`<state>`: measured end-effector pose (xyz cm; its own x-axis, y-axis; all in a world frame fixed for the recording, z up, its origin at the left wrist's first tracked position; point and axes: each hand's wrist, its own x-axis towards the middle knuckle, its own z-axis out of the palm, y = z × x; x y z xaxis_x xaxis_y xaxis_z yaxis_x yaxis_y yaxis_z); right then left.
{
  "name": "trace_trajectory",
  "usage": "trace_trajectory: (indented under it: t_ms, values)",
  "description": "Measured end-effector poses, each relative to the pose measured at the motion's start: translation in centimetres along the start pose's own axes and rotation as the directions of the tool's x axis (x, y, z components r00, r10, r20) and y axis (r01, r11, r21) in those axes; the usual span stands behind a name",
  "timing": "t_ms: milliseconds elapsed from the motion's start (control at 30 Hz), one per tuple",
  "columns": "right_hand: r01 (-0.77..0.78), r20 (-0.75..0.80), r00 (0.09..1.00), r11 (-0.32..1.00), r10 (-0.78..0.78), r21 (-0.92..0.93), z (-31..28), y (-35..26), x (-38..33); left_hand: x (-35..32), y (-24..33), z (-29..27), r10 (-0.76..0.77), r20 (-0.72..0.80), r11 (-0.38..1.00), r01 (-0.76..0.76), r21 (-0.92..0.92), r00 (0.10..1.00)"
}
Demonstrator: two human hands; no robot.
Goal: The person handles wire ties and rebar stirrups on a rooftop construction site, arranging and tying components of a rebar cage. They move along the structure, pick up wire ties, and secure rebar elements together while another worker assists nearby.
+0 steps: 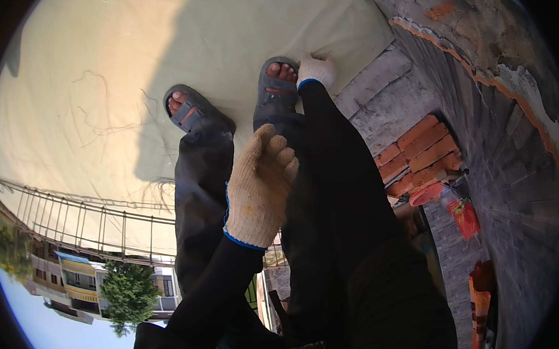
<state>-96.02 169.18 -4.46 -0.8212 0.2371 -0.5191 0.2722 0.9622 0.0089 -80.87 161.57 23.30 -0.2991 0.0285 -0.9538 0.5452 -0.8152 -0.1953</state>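
Two grey sandals stand on a pale cream sheet (237, 20): the right sandal (274, 100), the landmark here, and the left sandal (187, 111), slightly nearer the wearer and to the landmark's left. The right hand (318, 72), in a cream knitted glove edged with blue, is down at the sheet just beside the right sandal, on its right. Its fingers are mostly hidden, so whether they grip the sheet cannot be told; small creases show at the fingertips. The left hand (256, 189), gloved the same way, hangs on the wearer's side of the right sandal, in front of the dark trousers (202, 196). It is half-open, with the thumb raised and the fingers loosely curled.

The sheet spreads under the right sandal and far out to its left, where thin dark strands (105, 127) lie on it. Lower left of the sandal runs a grid of metal rods (102, 231); past it appear a green tree (128, 293) and a yellow-fronted house (81, 278). Right of the sandal and nearer the wearer lie orange bricks (429, 147), with a red bag (464, 217) beyond them. A rough grey wall (506, 186) curves up far to the sandal's right.
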Motion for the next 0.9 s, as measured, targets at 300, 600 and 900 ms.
trace_trajectory:
  t_ms: [300,600,900]
  values:
    - [0.031,0.113,0.993,0.997,-0.038,0.071,-9.3,5.3,-3.6,-0.4,0.5,-0.8,0.000,0.024,0.998,-0.002,0.065,1.000]
    - [-0.338,0.095,0.930,0.720,0.356,0.606,-36.4,29.4,-5.9,-0.6,0.2,0.6,-0.011,0.042,0.996,0.007,0.088,0.999]
    - [-0.154,-0.406,0.722,0.703,0.560,0.694,-60.8,42.3,0.4,-0.1,0.0,-1.5,-0.052,0.134,0.994,0.039,0.101,0.990]
